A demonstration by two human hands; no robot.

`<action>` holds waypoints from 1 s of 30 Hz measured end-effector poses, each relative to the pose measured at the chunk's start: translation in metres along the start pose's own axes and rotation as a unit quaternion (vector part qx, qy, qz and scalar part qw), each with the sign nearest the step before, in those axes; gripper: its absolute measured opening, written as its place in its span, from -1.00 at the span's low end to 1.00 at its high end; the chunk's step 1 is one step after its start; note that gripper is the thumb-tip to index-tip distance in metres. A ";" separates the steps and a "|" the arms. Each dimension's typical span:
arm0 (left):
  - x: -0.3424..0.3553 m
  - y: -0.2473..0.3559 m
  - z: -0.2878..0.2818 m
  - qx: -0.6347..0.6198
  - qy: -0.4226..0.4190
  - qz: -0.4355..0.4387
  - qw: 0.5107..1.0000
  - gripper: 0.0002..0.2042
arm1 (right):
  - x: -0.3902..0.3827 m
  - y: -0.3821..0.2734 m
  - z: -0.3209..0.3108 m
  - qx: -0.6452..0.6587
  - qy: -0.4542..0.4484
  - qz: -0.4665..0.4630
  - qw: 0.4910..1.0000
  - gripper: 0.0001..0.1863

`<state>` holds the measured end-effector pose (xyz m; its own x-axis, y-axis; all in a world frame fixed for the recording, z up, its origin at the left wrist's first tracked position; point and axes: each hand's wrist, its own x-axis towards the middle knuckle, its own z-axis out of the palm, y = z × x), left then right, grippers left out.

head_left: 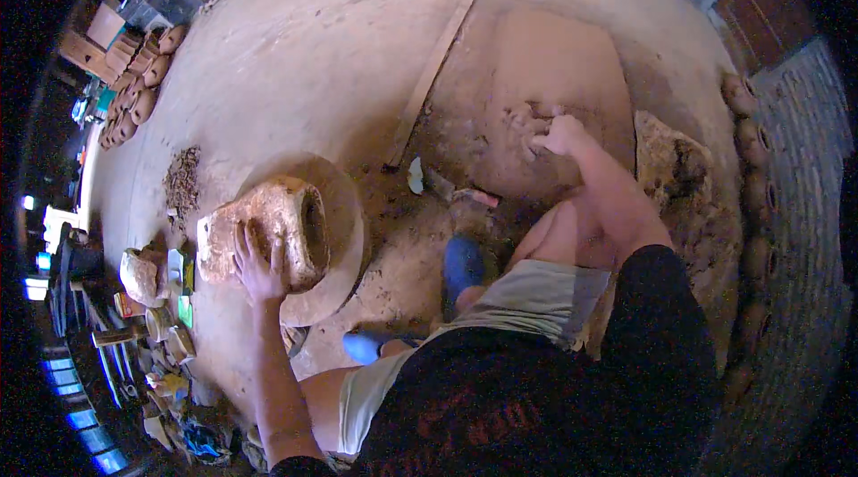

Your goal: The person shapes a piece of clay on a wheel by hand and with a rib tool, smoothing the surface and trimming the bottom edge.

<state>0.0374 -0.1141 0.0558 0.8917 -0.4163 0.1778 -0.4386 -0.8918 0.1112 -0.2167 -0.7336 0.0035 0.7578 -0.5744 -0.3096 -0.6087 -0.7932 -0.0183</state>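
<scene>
My left hand (257, 264) rests with spread fingers on the near side of a large rough lump of clay (266, 230), which sits on a round clay-coated wheel disc (344, 236). My right hand (552, 132) reaches forward with fingers curled into loose brown clay or dirt (523, 119) on a flat earthen patch (554, 66); whether it holds any is hidden. My knees, pale shorts and blue footwear (463, 264) lie between the two hands.
A long wooden plank (427, 82) lies diagonally on the dirt floor. Rows of clay pots (134, 84) line the left; more pots (751, 173) line the right. Tools and scraps (156, 325) clutter the lower left. A big clay mass (670, 168) sits right.
</scene>
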 end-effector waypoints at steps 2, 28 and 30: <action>-0.003 -0.007 0.000 0.006 0.011 0.011 1.000 -0.22 | 0.001 -0.003 0.008 -0.003 -0.028 -0.008 1.000 -0.24; -0.009 0.018 -0.024 -0.042 0.040 -0.038 0.998 -0.18 | 0.035 0.017 0.083 -0.123 0.016 -0.165 0.978 -0.78; 0.001 0.035 -0.016 -0.067 0.025 -0.041 0.997 -0.16 | 0.031 0.074 0.092 0.091 0.153 -0.215 0.960 -0.73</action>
<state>0.0208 -0.1424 0.0754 0.9202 -0.3300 0.2105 -0.3778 -0.8894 0.2573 -0.2604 -0.7917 -0.0947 0.9649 -0.2561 0.0577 -0.2336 -0.9379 -0.2565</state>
